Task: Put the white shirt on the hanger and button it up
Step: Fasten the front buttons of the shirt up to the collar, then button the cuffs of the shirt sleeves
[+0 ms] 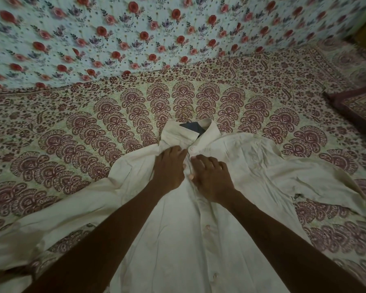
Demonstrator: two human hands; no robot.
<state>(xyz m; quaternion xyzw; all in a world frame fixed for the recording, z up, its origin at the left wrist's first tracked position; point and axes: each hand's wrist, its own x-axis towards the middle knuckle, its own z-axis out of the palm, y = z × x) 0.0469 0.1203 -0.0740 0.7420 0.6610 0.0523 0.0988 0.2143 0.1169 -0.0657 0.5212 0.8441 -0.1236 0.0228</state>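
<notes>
Buttoning looks newly begun: white shirt lies on the bedspread, hanger hook showing above its collar, left hand and right hand both pinching the placket just below it, lower buttons seemingly undone.

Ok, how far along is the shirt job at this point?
Hanger looks in: its hook pokes out above the collar of the white shirt, which lies flat on the bedspread. The button at the collar looks fastened. The left hand and right hand pinch the placket just below it. The lower buttons show, but whether they are fastened I cannot tell.
</notes>
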